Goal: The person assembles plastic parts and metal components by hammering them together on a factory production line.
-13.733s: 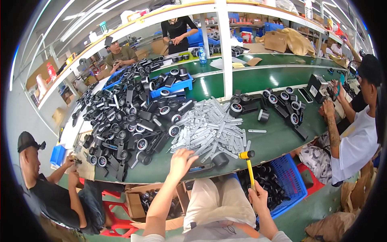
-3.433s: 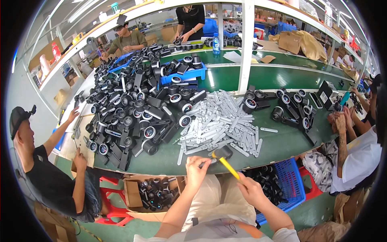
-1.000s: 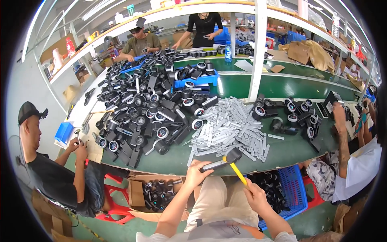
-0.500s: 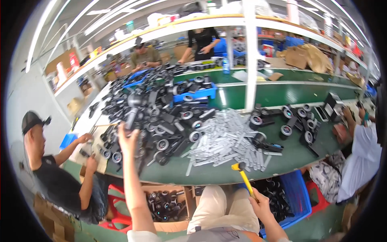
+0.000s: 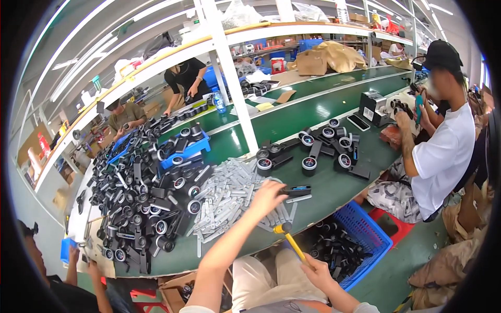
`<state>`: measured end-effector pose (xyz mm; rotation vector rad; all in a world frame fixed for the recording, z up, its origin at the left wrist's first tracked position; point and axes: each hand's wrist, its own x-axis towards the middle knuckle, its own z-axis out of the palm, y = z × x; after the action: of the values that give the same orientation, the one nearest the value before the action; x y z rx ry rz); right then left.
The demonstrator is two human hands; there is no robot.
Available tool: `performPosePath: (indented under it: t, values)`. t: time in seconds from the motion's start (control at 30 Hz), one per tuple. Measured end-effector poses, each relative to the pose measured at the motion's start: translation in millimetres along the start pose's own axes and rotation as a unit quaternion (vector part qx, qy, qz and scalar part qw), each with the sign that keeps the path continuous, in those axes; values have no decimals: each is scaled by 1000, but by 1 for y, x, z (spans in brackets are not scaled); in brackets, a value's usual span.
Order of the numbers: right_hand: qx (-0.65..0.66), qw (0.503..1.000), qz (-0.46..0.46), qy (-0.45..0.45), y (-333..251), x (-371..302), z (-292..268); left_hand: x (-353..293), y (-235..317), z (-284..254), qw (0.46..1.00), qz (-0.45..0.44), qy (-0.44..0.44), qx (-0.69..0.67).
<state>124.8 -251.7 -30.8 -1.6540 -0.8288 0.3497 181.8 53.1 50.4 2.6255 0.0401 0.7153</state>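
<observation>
My left hand reaches across the table beside a pile of flat, light grey strips. Its fingers are closed over the near end of a black handle-shaped part that has a small blue mark; the gripped end is hidden. In my right hand is a hammer with a yellow handle and a dark-and-yellow head, held over my lap near the table's front edge. A large heap of black parts with round, silver-rimmed dials lies to the left. Several similar parts lie beyond my left hand.
Below the edge, a blue crate of black parts stands at right and a cardboard box at left. A white post rises behind the green table. One co-worker sits at right, another at left.
The view has turned right. My left hand has left the black heap and moved right, onto the black part past the strips. The hammer stays in my right hand.
</observation>
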Motion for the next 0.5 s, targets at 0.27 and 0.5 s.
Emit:
performPosePath:
  t: [0.27,0.5]
  values:
    - [34,995,60,71,-5,-15,-30,60,-1,53,986,38,-111,117]
    - [77,989,111,67,-4,-13,-29,-1,12,-63,977,-77,201,17]
